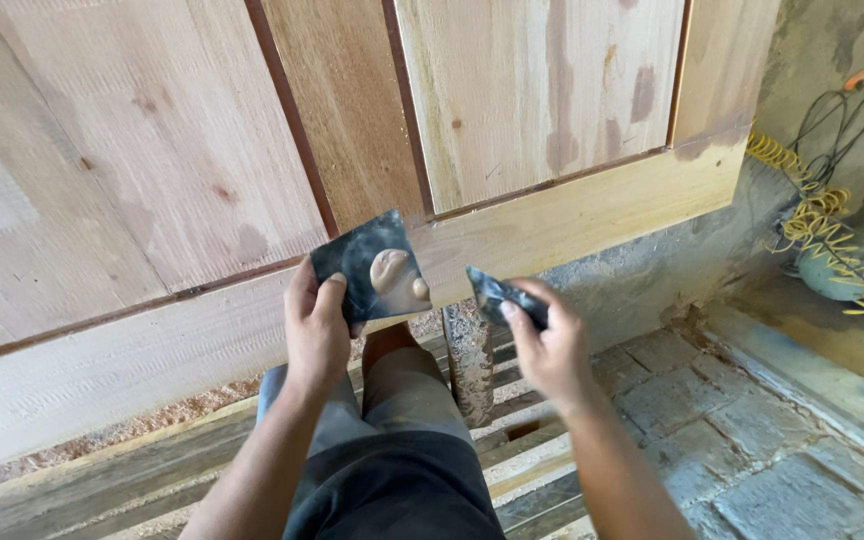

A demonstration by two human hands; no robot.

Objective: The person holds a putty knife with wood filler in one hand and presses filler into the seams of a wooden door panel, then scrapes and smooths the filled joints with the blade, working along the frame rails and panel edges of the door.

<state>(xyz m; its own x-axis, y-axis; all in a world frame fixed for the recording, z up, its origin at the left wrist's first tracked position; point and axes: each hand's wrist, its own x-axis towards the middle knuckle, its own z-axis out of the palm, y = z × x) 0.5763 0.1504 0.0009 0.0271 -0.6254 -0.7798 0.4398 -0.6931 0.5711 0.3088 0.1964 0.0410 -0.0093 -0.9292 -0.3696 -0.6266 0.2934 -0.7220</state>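
Head view, looking down over the person's own knees; the left hand holds up a flat dark scraper blade, a roughly square metal plate smeared with tan filler, its fingers clamped on the plate's lower left edge with the thumb on the near face; the right hand, at 3 o'clock of the left and just apart from it, holds a second, smaller dark blade, its fingers closed around it with the tip pointing toward 10 o'clock, at the filler lump; the two blades are near each other but not touching; both are held in the air in front of the lower rail of a panelled wooden door, which leans across the picture from 9 o'clock to 1 o'clock and shows darker filled patches on its panels; sawdust lies along the door's foot, above a slatted wooden pallet that runs beneath the legs; at 3 o'clock a coiled yellow hose and grey cables lie against a rough wall, with a stone-block floor at 5 o'clock; judged from the pose, the step in hand is loading filler from the larger blade onto the smaller; the next move calls for a shallow scoop of the small blade's edge across the lump, the plate kept level.
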